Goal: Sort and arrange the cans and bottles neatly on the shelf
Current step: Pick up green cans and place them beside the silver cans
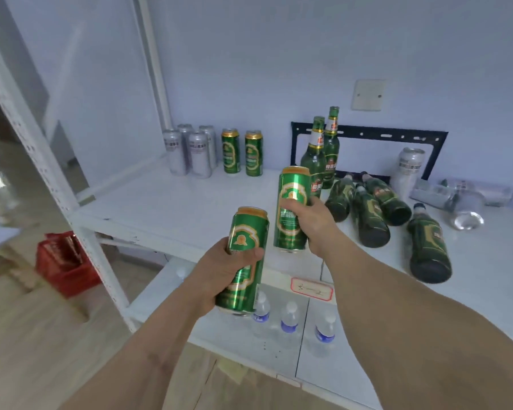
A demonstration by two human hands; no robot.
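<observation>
above the front edge of the white shelf (160, 208), each hand carries one upright green can. left hand (219, 270): grip wrapped round the nearer green can (245, 261). right hand (314, 220): grip wrapped round the farther green can (292, 208). both are held upright, probably to join the two standing green cans (242, 152) beside the silver cans (190, 150) at the back. standing green bottles (323, 149) and fallen bottles (382, 208) lie to the right, apparently still unsorted.
</observation>
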